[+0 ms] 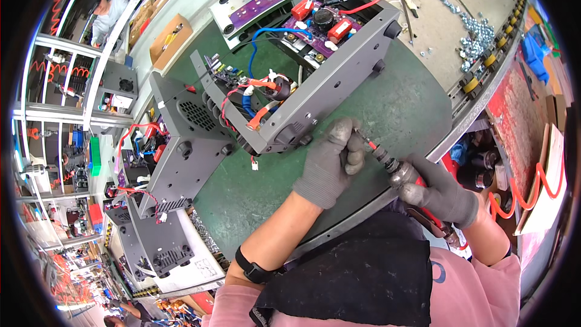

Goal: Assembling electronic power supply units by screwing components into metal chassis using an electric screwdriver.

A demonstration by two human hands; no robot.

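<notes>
- R hand [445,197], grey glove, clenched round driver [396,166] handle; tool slants up-left over counter [393,109] edge.
- L hand [330,160], gloved too, fingers pinched on driver's tip, just below casing [321,79] corner.
- Can't tell if a screw sits at the tip; too small.
- Casing: grey, open, wires + purple board inside, lies on green mat, touching neither hand.
- More grey casings [175,145] to the left; loose screws [472,30] far right, well apart.

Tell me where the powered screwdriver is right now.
In the head view, the red-and-metal powered screwdriver sits right of centre, gripped by the gloved right hand, its tip pinched by the gloved left hand beside the open grey metal chassis.
</notes>
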